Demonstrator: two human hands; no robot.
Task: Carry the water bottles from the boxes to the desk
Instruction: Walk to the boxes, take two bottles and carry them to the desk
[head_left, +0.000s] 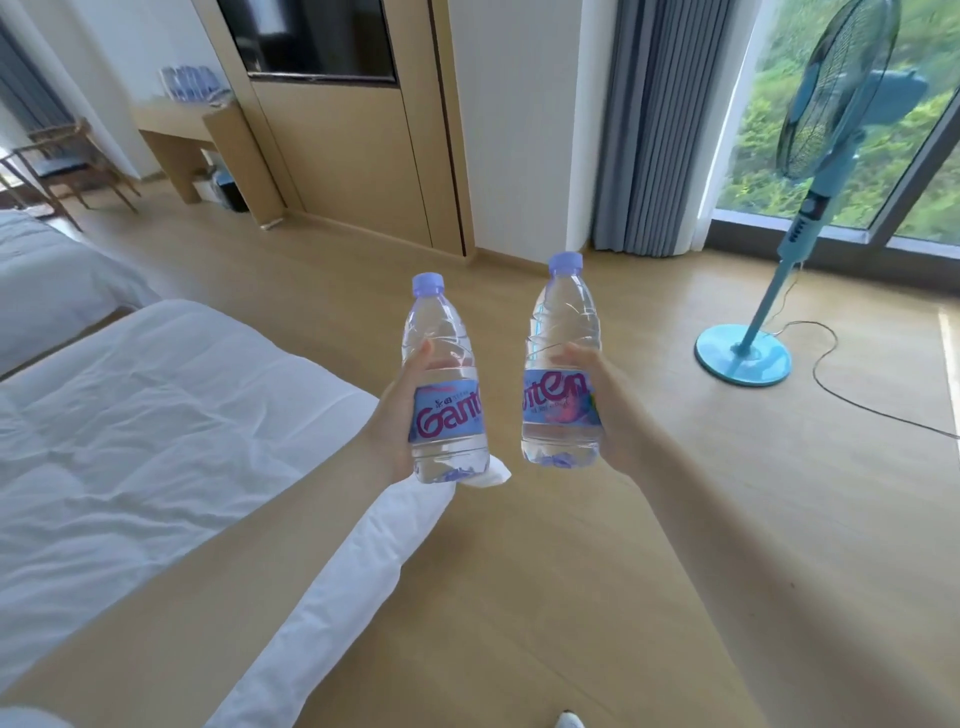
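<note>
My left hand (397, 415) grips a clear water bottle (441, 343) with a purple cap and a blue label, held upright in front of me. My right hand (608, 410) grips a second bottle (563, 322) of the same kind, also upright and a little higher. The two bottles are side by side, a short gap apart, above the wooden floor. Far off at the upper left stands the wooden desk (171, 117), with several bottles (189, 83) grouped on its top. No boxes are in view.
A bed with white bedding (130, 441) runs along my left, a second bed (47, 275) behind it. A blue standing fan (748, 353) and its cord stand on the right by the window. A chair (62, 161) sits left of the desk. Open wooden floor (322, 260) leads toward the desk.
</note>
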